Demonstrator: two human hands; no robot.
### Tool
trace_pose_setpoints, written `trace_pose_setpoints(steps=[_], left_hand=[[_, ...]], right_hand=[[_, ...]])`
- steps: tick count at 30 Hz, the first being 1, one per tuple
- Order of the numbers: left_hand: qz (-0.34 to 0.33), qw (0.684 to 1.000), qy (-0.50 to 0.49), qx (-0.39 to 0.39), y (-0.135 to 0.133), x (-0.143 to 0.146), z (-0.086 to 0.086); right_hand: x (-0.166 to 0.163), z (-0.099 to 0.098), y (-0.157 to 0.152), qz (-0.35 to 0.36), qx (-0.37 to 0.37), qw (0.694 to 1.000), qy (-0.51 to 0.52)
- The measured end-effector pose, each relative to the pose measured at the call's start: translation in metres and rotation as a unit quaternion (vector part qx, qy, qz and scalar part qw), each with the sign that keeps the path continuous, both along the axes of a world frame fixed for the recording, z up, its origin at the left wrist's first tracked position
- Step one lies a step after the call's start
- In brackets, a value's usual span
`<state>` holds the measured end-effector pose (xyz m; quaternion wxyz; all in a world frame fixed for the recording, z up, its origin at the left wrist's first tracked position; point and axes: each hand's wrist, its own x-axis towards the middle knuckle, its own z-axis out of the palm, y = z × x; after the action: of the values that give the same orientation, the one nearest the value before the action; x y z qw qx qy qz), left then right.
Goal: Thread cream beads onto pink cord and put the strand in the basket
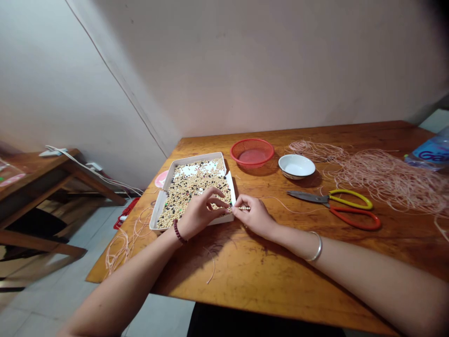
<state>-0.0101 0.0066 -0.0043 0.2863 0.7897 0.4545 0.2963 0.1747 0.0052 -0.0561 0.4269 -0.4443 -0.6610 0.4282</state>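
My right hand (pixel 254 215) is closed in a pinch at the tray's right front corner, holding a string of pale beads (pixel 246 208). Thin pink cord (pixel 286 206) runs from this hand across the table toward the scissors. Over the front of the tray, my left hand (pixel 201 211) has its thumb and forefinger brought together at a small bead (pixel 230 209), close to the right fingertips. Beneath it, the white shallow tray (pixel 157 210) holds a layer of small beads (pixel 192 187), mostly cream, with black and a few green ones. The fingertips partly cover what they grip.
Behind the tray stand a red plastic basket (pixel 251 161) and a white enamel bowl (pixel 297 166). Scissors (pixel 328 199) with yellow and red handles lie right. A heap of pink cord (pixel 375 175) spreads beside a bottle (pixel 431 150). More cord (pixel 119 250) hangs near the left edge.
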Motion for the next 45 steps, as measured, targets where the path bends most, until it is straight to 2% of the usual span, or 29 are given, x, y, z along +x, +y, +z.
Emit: trace_pose_setpoints(steps=[20,34,45], left_hand=[[-0.015,0.998,0.031,0.049,-0.0011,0.0012,0.0006],[0.014,0.996,0.058,0.059,0.0007,-0.0007,-0.0013],[0.013,0.995,0.059,0.082,0.0007,-0.0007,-0.0008]], right_hand=[[-0.0002,0.0006,0.0005,0.005,0.0,1.0,0.007],[-0.0005,0.002,0.0002,0.007,-0.002,1.0,0.011],[0.0007,-0.0007,-0.0004,-0.007,0.014,1.0,-0.016]])
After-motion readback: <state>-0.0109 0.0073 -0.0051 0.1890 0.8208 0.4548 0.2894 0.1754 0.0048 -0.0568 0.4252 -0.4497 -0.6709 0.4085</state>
